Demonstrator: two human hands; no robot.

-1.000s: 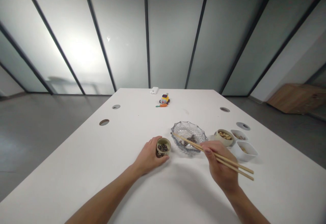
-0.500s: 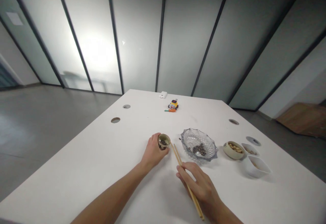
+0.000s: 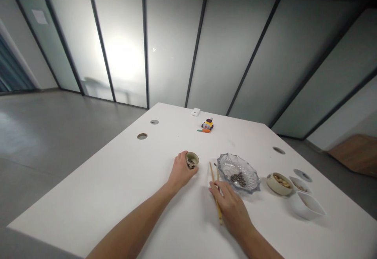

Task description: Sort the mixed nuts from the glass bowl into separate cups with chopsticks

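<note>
My left hand [image 3: 182, 170] is wrapped round a small patterned cup [image 3: 192, 160] with a few dark bean-like pieces inside. A pair of wooden chopsticks [image 3: 220, 213] is held in my right hand [image 3: 231, 204], tips apart and pointing away from me, between the cup and a clear glass bowl [image 3: 253, 170]. Dark beans [image 3: 239, 179] lie in a cluster at the bottom of that bowl. One more dark bean [image 3: 215, 164] rests on the table by the bowl's left rim, close to the chopstick tips. I see nothing pinched between the tips.
Right of the glass bowl stand a cream bowl of peanuts [image 3: 272, 185], a small white dish [image 3: 308, 190] and a white leaf-shaped bowl [image 3: 309, 213]. Farther back on the white table [image 3: 165, 145] are a toy car [image 3: 207, 124], an orange-handled tool [image 3: 205, 131] and a white box [image 3: 195, 112].
My right hand has turned the chopsticks more upright and moved their tips away from the cup towards the glass bowl. The whole view has shifted and tilted slightly. My left hand still holds the cup.
</note>
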